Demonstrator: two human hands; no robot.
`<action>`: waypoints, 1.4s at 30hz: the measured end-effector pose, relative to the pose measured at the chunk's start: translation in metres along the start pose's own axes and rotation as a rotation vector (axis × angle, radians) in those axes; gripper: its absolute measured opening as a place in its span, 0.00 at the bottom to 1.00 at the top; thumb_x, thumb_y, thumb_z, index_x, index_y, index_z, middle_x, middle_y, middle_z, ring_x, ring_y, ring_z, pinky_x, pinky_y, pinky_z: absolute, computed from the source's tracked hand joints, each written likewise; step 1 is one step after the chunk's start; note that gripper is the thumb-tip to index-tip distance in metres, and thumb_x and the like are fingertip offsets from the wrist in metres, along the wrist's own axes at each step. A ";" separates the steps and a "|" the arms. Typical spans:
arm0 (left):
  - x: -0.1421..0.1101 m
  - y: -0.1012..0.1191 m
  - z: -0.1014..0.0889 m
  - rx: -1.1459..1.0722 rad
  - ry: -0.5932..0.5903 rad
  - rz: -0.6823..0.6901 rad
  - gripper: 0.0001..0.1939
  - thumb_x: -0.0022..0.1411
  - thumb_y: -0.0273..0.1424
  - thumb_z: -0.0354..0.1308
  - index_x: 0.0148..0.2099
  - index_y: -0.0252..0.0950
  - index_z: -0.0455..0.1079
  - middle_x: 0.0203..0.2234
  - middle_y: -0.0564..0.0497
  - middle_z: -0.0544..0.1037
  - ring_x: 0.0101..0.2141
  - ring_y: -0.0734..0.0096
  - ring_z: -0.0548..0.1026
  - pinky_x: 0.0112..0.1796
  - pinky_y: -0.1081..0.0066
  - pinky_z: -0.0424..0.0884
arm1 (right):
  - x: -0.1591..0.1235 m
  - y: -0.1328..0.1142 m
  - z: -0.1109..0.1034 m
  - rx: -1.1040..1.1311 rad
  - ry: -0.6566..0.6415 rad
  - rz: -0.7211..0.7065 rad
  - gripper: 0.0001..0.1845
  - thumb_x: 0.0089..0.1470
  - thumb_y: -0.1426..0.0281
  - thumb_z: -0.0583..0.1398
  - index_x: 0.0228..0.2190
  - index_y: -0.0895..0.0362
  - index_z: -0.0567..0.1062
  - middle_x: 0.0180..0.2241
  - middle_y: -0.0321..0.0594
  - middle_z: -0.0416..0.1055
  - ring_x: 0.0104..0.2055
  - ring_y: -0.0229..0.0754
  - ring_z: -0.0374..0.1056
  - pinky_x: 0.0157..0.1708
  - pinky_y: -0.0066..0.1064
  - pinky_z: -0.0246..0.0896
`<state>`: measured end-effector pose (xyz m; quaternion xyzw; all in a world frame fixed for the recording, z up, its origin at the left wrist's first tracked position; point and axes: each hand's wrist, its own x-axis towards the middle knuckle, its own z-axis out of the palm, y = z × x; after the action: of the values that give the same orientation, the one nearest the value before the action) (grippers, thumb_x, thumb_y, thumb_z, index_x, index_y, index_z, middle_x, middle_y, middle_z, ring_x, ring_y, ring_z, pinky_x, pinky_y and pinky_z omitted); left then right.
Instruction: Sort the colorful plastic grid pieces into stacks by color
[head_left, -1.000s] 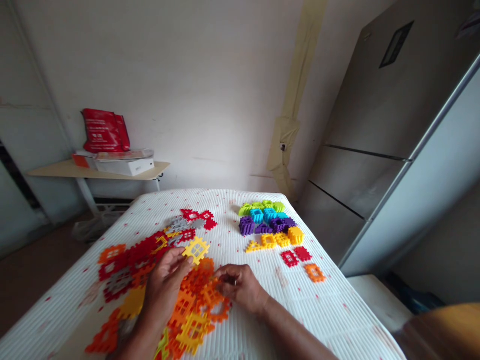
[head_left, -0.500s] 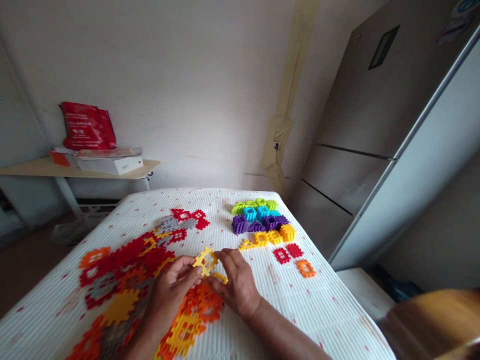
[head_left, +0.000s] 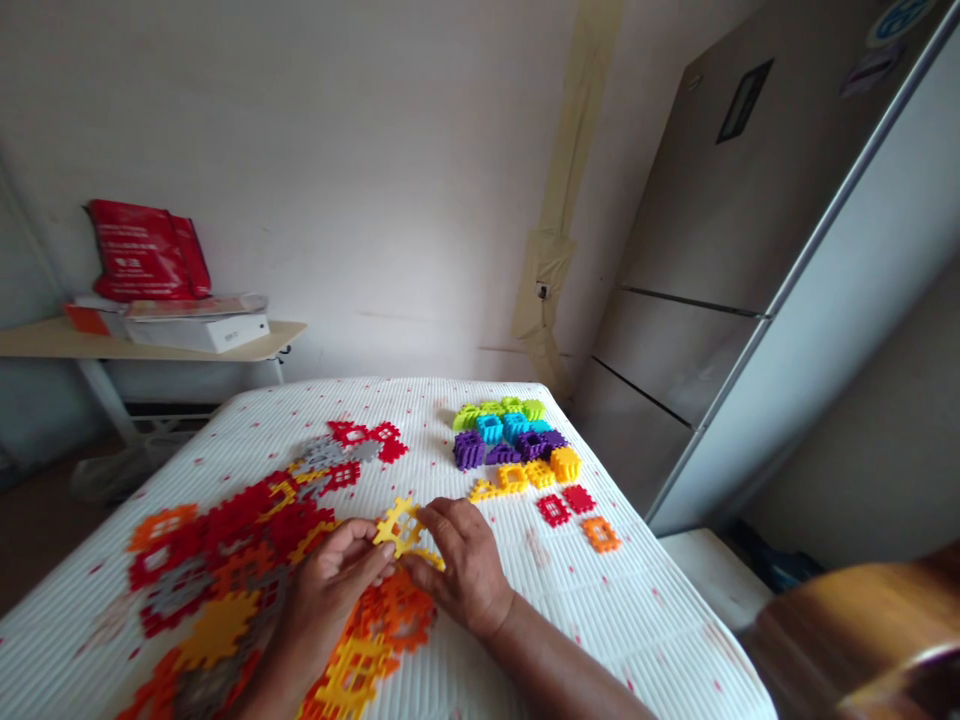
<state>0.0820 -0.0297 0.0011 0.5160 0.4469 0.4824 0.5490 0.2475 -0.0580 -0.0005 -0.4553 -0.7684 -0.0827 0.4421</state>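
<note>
Above the near middle of the table, both hands hold a yellow notched building tile (head_left: 388,530) with a windowed centre. My left hand (head_left: 335,577) pinches its left edge between thumb and fingers. On the opposite edge, the curled fingers of my right hand (head_left: 466,567) grip the tile. A second yellow strip (head_left: 431,559) pokes out by the right thumb; whether it joins the first tile I cannot tell. Beneath the hands lies a heap of orange tiles (head_left: 394,610), with a yellow window tile (head_left: 354,677) on its near side.
Red, grey and orange tiles (head_left: 247,510) spread over the table's left side. Further right stand rows of green (head_left: 499,410), blue (head_left: 490,430), purple (head_left: 469,450) and yellow (head_left: 566,464) pieces. Two red tiles (head_left: 553,510) and an orange tile (head_left: 601,534) lie nearer. A fridge (head_left: 675,330) stands right.
The view has turned slightly, shifting most of the scene left. Both hands keep hold of the yellow tile, which is tilted a little differently.
</note>
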 end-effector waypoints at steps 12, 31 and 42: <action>0.010 -0.009 -0.011 0.020 0.087 0.073 0.25 0.46 0.46 0.64 0.43 0.39 0.67 0.28 0.51 0.80 0.33 0.65 0.78 0.37 0.71 0.74 | -0.015 0.133 -0.075 -0.690 -0.008 0.679 0.16 0.56 0.65 0.56 0.42 0.59 0.74 0.43 0.47 0.72 0.45 0.46 0.66 0.43 0.34 0.58; 0.010 -0.009 -0.012 0.077 0.076 0.086 0.26 0.47 0.47 0.62 0.45 0.38 0.67 0.31 0.49 0.79 0.34 0.63 0.78 0.39 0.67 0.74 | -0.019 0.136 -0.056 -0.784 -0.339 0.886 0.13 0.55 0.65 0.55 0.37 0.57 0.75 0.38 0.47 0.73 0.40 0.45 0.69 0.34 0.30 0.57; 0.004 -0.001 -0.002 0.077 0.144 0.120 0.25 0.45 0.47 0.62 0.42 0.37 0.68 0.27 0.49 0.78 0.31 0.61 0.78 0.36 0.65 0.74 | -0.018 0.136 -0.055 -0.784 -0.344 0.879 0.14 0.57 0.64 0.54 0.39 0.57 0.74 0.39 0.48 0.73 0.41 0.45 0.69 0.33 0.31 0.57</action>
<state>0.0808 -0.0258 -0.0003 0.5265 0.4718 0.5326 0.4653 0.3897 -0.0209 -0.0189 -0.8652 -0.4814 -0.0941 0.1041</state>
